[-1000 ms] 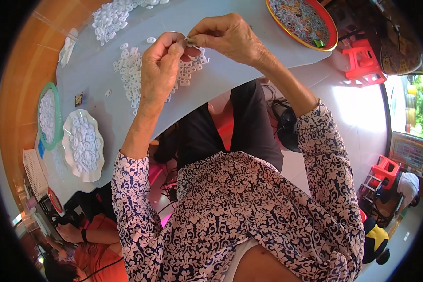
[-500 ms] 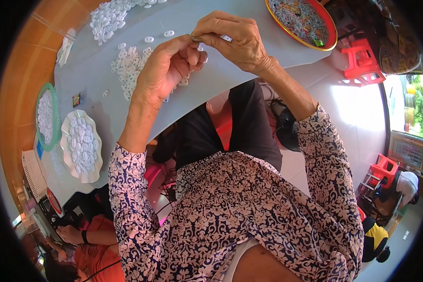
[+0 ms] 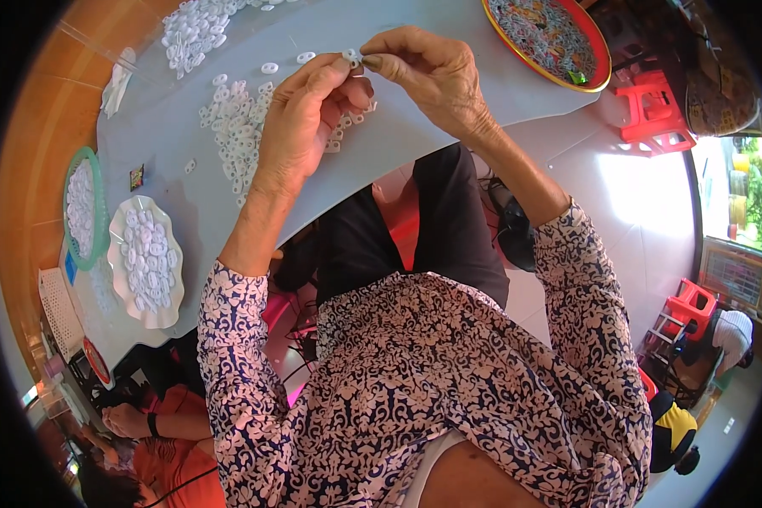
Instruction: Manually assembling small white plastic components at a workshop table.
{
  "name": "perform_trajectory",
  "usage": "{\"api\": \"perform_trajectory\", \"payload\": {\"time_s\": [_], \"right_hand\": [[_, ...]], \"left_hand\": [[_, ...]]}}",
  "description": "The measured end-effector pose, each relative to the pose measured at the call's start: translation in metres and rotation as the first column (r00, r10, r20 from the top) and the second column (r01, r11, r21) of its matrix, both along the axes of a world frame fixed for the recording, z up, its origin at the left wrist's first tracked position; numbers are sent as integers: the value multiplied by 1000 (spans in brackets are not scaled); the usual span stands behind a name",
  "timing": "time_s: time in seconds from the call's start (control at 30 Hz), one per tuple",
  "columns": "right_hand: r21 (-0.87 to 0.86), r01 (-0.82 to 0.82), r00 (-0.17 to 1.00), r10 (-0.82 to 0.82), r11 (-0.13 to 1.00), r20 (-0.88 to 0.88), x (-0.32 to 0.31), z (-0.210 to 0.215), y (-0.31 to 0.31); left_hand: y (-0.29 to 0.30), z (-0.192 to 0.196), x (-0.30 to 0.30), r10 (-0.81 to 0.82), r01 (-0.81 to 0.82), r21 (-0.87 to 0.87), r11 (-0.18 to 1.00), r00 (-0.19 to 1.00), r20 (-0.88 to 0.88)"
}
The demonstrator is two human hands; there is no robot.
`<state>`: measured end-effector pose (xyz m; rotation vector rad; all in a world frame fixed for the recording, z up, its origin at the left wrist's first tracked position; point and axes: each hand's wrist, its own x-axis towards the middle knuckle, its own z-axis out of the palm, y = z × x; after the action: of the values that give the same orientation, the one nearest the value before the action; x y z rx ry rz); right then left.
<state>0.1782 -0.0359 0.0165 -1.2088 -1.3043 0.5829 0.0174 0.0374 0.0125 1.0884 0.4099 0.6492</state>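
Note:
Pinched between the thumb and forefinger of my left hand is a small white oval plastic piece with two holes. My right hand is closed in a pinch just to its right, thumb and forefinger tips close to the piece; what these fingertips hold, if anything, is too small to make out. Beneath and left of my left hand, a loose pile of the same white pieces lies on the grey tabletop. A few single pieces lie beyond the pile.
A larger heap of white pieces is at the far left. A scalloped white dish and a green basket hold more. At the far right stands a red-rimmed round tray of small thin bits. Another person's arm shows lower left.
My hands have drawn slightly apart, the right one shifting right. The white piece in my left fingertips now shows plainly. More of the pile is visible below my left hand.

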Motion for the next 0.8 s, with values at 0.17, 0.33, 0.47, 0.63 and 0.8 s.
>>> {"api": "perform_trajectory", "payload": {"time_s": [0.17,0.33,0.47,0.63,0.8], "right_hand": [[-42,11,1000,-11,999,11,-8,8,-2],[-64,35,996,-30,997,84,-5,3,3],[-176,-10,981,44,984,191,-1,16,1],[-245,-53,989,84,968,118,4,15,0],[-211,-70,998,68,975,-15,5,7,1]], "left_hand": [[-7,-6,1,118,-115,178,977,993,-4],[-9,-3,-2,229,-174,429,886,970,-79],[-6,6,-4,252,-159,482,862,958,-135],[0,11,-6,152,-33,423,906,956,-251],[-3,12,-5,102,-32,329,944,975,-197]]}}
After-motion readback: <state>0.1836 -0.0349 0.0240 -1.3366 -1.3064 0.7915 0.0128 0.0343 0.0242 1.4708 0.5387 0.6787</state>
